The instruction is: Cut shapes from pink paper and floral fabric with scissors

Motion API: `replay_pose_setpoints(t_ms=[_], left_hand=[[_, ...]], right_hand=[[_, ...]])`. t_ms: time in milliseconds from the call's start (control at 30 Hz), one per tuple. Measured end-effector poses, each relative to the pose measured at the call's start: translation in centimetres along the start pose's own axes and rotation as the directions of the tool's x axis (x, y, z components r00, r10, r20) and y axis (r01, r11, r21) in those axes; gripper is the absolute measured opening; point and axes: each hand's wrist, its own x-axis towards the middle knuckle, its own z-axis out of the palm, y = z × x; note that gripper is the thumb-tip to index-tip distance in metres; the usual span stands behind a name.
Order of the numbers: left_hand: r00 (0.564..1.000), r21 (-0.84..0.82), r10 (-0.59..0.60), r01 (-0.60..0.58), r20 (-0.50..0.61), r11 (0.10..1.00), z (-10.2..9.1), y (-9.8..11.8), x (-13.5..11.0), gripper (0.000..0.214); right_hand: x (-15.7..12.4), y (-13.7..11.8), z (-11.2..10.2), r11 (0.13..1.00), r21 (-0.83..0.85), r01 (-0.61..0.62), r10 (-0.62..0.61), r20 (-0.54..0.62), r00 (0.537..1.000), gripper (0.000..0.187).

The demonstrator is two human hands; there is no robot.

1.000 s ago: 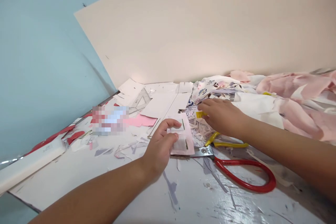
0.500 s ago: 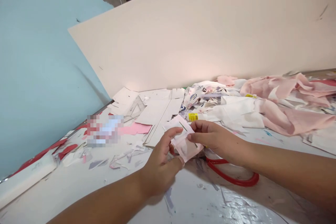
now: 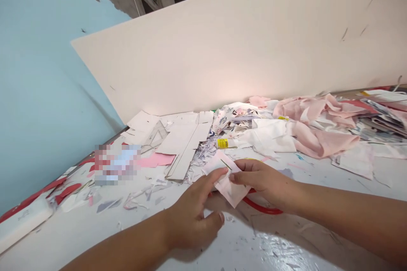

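Between the thumb and fingers of my right hand [image 3: 263,180] is a small, flat, pale pink folded piece [image 3: 233,194] with a dark narrow line near its upper corner. I cannot tell whether it is cloth or paper. My left hand [image 3: 190,216] is beside it, thumb and index finger spread apart. Its index fingertip rests on the piece's face, and its thumb is off the lower edge; the other fingers are partly hidden. Beneath my right hand, a curved red handle [image 3: 262,207] lies on the white tabletop [image 3: 222,250], the rest of it covered.
White card pieces [image 3: 181,135] and a clear set square [image 3: 155,137] lie at the back. A yellow-labelled glue tube [image 3: 224,143] and heaped pink and white fabric [image 3: 318,137] are to the right. Paper scraps [image 3: 136,199] litter the left. A pale board [image 3: 222,51] stands behind.
My left thumb has come off the pale pink piece and spread away from the index finger. My right hand still pinches the piece. The view has shifted to the right.
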Motion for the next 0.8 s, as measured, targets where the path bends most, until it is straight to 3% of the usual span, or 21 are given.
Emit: replay_pose_setpoints(t_ms=[100, 300, 567, 800], left_hand=[[0.999, 0.039, 0.032, -0.032, 0.000, 0.999, -0.1, 0.2, 0.0, 0.069], [0.996, 0.125, 0.081, -0.086, 0.042, 0.988, 0.0, 0.3, -0.2, 0.069], [0.991, 0.268, 0.056, -0.088, 0.124, 0.959, 0.0, 0.4, -0.1, 0.076], [0.990, 0.322, 0.038, -0.081, 0.138, 0.943, 0.0, 0.5, 0.0, 0.078]], right_hand=[[-0.6, 0.0, -0.2, 0.999, -0.029, 0.034, -0.034, -0.013, 0.999, 0.005], [-1.1, 0.6, 0.1, 0.996, 0.065, 0.065, -0.068, 0.050, 0.996, 0.005], [-0.3, 2.3, -0.1, 0.990, 0.110, 0.087, -0.090, 0.019, 0.996, 0.016], [-0.1, 3.0, -0.4, 0.988, 0.100, 0.120, -0.128, 0.068, 0.989, 0.024]])
